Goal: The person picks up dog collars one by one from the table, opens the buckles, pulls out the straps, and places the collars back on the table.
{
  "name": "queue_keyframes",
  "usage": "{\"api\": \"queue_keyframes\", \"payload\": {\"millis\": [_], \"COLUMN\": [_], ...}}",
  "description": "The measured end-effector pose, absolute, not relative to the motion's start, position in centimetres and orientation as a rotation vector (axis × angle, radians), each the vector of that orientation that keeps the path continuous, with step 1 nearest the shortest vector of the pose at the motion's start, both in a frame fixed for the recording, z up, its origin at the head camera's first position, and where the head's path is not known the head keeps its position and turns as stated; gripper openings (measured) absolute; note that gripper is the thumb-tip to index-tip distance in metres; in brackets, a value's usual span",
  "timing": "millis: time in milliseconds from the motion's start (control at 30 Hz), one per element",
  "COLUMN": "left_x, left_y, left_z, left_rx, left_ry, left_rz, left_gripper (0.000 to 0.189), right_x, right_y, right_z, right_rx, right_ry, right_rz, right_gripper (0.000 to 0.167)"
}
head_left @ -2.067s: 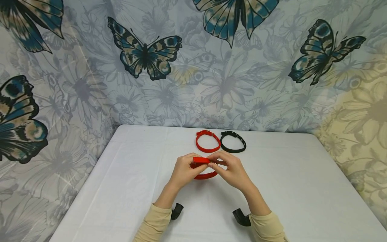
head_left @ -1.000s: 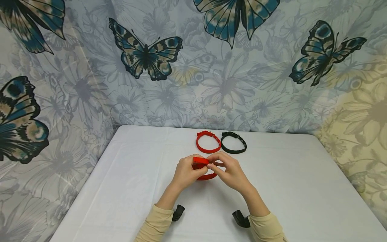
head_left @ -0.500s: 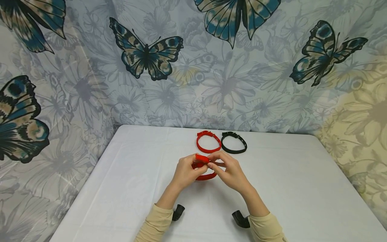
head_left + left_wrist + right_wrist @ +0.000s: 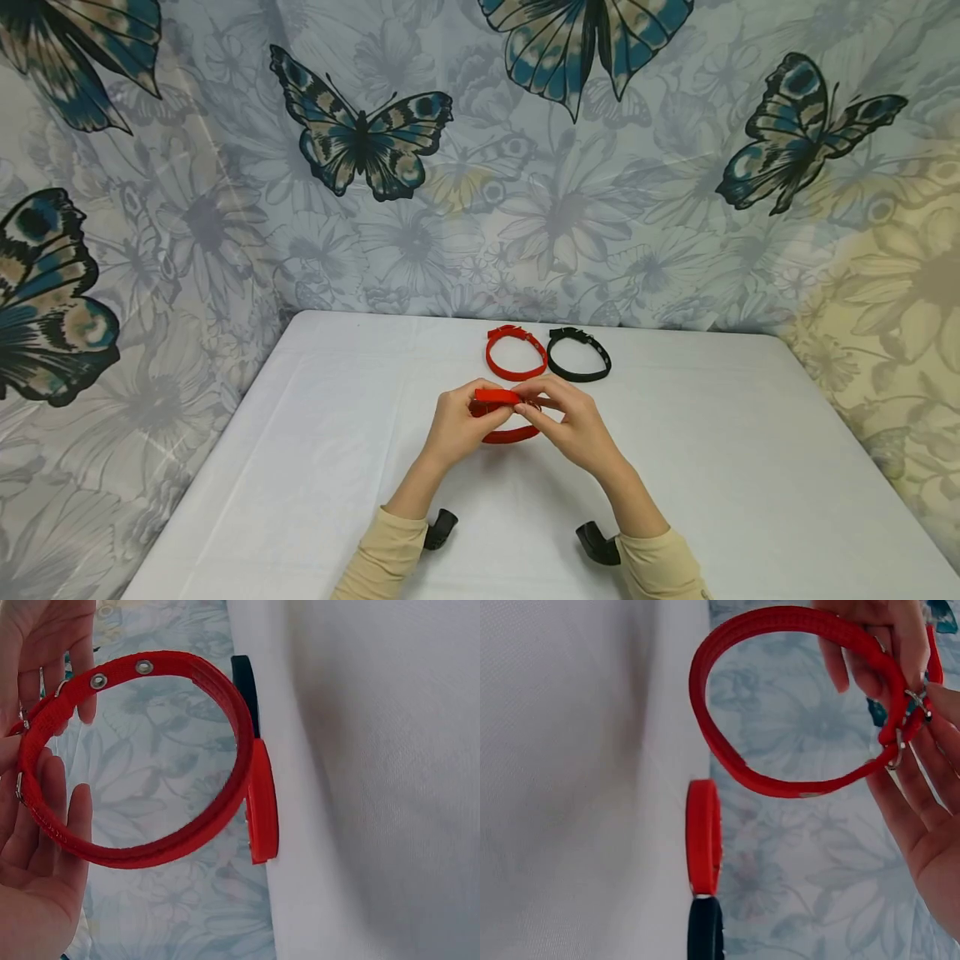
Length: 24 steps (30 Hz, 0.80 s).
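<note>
Between both hands, above the table, a red collar (image 4: 512, 435) with a metal buckle (image 4: 916, 701) and metal eyelets is held as a loop. My left hand (image 4: 461, 423) pinches the strap by the buckle, its thumb below the red strap end (image 4: 495, 397). My right hand (image 4: 570, 423) pinches the same collar from the other side, fingertips right at the buckle. In the right wrist view the strap's end sticks out past the buckle and fingers partly cover it. Beyond the hands lie a second red collar (image 4: 516, 353), buckled, and a black collar (image 4: 578, 354), also buckled.
A white cloth covers the table (image 4: 322, 467). Its far edge meets a butterfly-patterned fabric backdrop (image 4: 420, 242), and the two lying collars are close to that edge. Black wrist mounts (image 4: 597, 543) show below each forearm.
The hands stay in almost the same place. The strap end at the left fingers tilted up half a second ago and now lies flatter, reaching slightly further left.
</note>
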<state>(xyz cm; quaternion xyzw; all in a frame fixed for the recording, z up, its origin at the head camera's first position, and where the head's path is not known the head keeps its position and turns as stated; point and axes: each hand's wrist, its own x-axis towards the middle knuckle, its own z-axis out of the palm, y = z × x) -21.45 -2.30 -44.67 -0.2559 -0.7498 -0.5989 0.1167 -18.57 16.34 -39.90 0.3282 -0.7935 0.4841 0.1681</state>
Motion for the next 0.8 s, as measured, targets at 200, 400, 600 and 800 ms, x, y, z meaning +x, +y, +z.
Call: {"api": "queue_keyframes", "payload": {"millis": [200, 400, 600, 800], "left_x": [-21.5, -21.7, -21.3, -20.1], "left_y": [-2.5, -3.0, -3.2, -3.2], "left_z": [-44.2, -43.7, -42.9, -41.0], "left_rx": [-0.646, -0.543, -0.555, -0.555], "left_ry": [-2.100, -2.054, -1.997, -2.017], "left_rz": [-2.030, -2.154, -2.206, -2.229], "left_gripper": [0.011, 0.014, 0.014, 0.014], "right_x": [-18.6, -19.6, -20.4, -20.4], "right_y": [16.9, 17.9, 18.5, 18.3], "right_z": [-39.5, -41.1, -42.6, -42.6], "right_rx": [0.886, 0.788, 0.691, 0.664], "right_ry": [-2.281, -2.342, -2.381, -2.355], "right_rz": [1.384, 1.400, 1.451, 1.536], "right_gripper": [0.031, 0.031, 0.023, 0.021]}}
